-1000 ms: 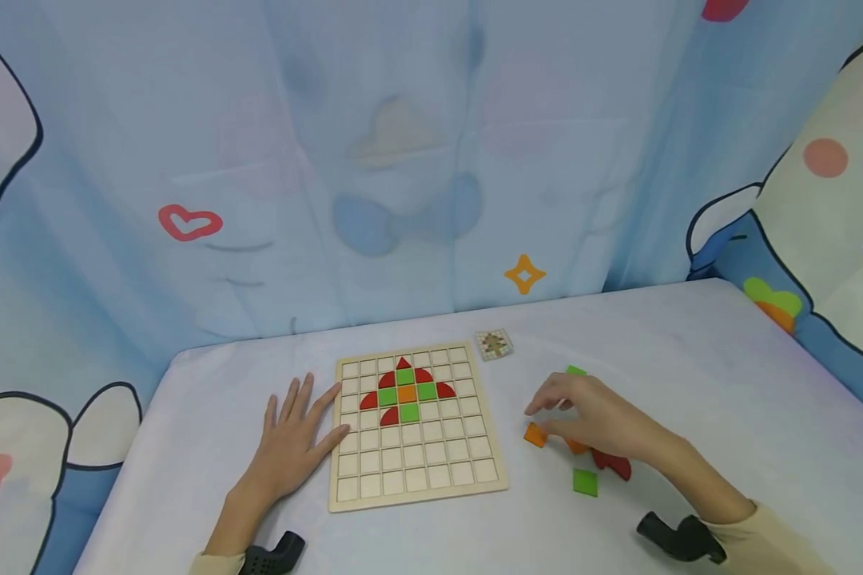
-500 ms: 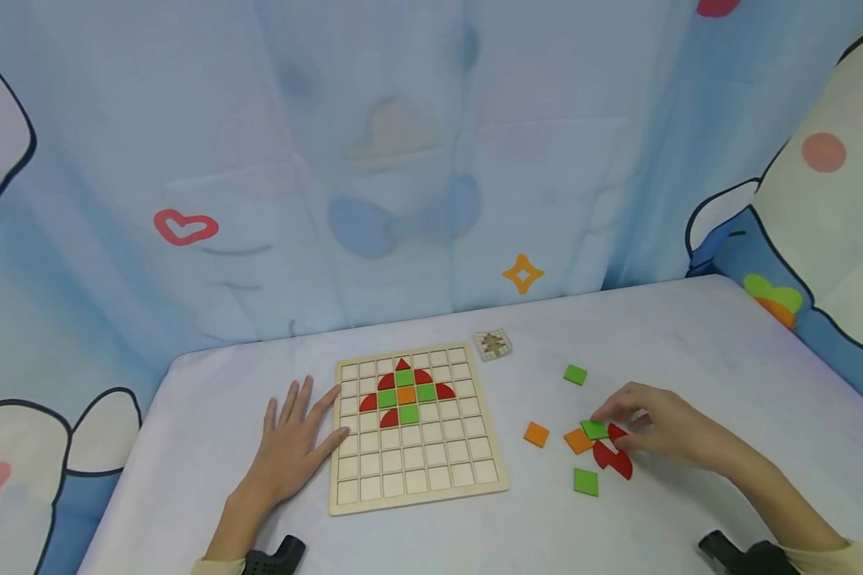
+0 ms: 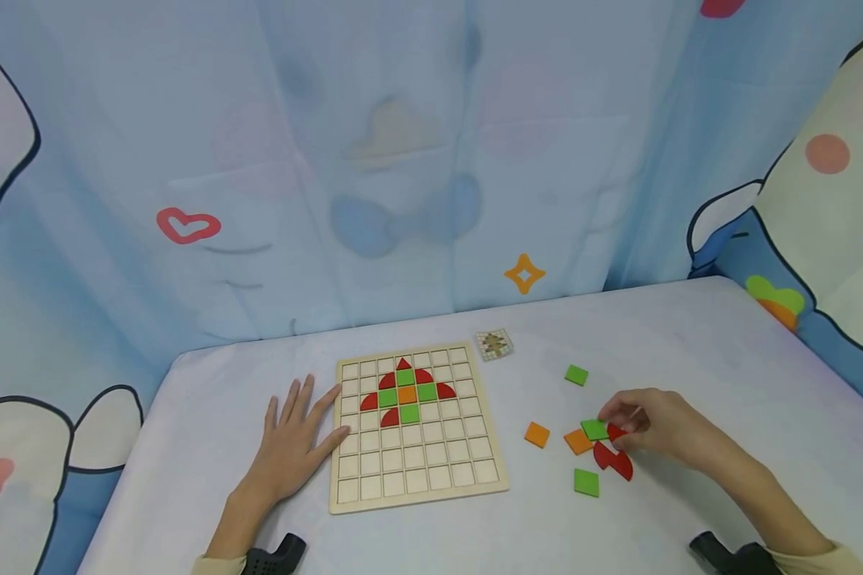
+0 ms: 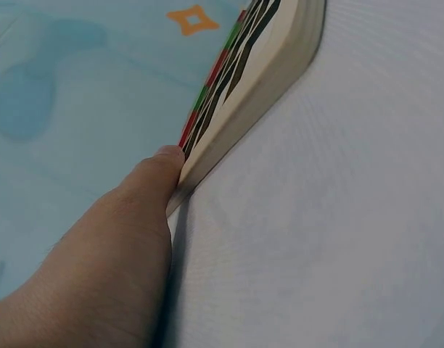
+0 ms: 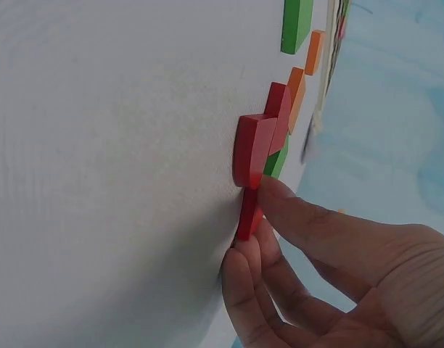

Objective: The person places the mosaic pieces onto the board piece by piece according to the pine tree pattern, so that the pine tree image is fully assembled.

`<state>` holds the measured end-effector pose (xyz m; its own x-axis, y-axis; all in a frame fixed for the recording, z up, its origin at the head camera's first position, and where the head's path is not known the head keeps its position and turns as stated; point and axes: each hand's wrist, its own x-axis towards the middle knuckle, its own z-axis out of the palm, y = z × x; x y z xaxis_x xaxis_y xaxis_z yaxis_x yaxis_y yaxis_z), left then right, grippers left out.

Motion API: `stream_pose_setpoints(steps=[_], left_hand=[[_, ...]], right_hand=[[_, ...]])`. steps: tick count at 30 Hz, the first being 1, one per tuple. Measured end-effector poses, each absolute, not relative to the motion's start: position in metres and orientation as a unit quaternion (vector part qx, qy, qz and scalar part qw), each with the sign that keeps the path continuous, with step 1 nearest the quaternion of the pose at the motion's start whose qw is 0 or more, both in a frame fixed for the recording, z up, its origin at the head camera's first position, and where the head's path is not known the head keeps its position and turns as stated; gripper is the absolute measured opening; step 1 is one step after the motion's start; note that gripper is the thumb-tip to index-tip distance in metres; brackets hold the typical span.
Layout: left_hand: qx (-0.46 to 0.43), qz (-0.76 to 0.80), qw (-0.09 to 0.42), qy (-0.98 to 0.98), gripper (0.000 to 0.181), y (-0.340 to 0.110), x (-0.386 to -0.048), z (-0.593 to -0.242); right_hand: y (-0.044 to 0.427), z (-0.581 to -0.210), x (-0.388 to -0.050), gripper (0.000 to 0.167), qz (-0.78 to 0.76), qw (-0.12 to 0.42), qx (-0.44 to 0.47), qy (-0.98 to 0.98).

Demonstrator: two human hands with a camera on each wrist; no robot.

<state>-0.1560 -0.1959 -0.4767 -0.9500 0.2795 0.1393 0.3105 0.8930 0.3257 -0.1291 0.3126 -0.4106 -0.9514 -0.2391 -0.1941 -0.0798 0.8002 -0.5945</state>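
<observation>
My left hand lies flat with its fingers spread, thumb and index fingertip at the left edge of a wooden grid board. In the left wrist view the thumb touches the board's side. Red, green and orange pieces sit in the board's upper cells, around an orange square. My right hand pinches a red curved-edge piece between thumb and fingers at the table; the fingers partly hide it. Two more red quarter-round pieces and a green square lie beside it.
Loose orange squares and green squares lie between the board and my right hand. Another green square is farther back. A small pattern card lies by the board's upper right corner. A blue curtain hangs behind the table.
My right hand has moved right from over the orange squares to the red pieces, uncovering the loose pieces, and now pinches a red one. The left hand has stayed in place.
</observation>
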Motion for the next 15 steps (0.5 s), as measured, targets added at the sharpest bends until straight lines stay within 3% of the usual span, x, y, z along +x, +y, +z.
stream_pose_setpoints(steps=[15], left_hand=[[-0.153, -0.176, 0.043, -0.971, 0.071, -0.1951, -0.1553, -0.4762]], right_hand=[[0.3124, -0.4053, -0.1301, 0.021, -0.325, 0.162, -0.055, 0.93]])
